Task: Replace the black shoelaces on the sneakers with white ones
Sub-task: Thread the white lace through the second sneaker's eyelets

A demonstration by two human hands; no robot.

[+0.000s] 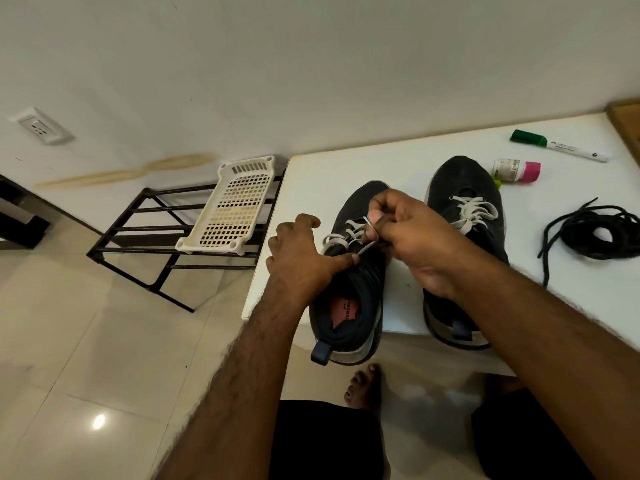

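Black sneakers stand side by side on a white table (346,168), toes toward the wall. Left sneaker (349,289): partly threaded with a white lace (341,239). Left hand (301,251): fingers curled over the shoe's side, thumb pressing the tongue. Right hand (405,230): fingertips pinching the lace end above the eyelets. Right sneaker (465,202): white lace already crossed. Removed black laces (599,233) lie coiled to the right, near a green marker (557,146).

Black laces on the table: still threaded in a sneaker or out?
Out. The black laces lie in a loose pile on the table, right of both sneakers, touching neither.
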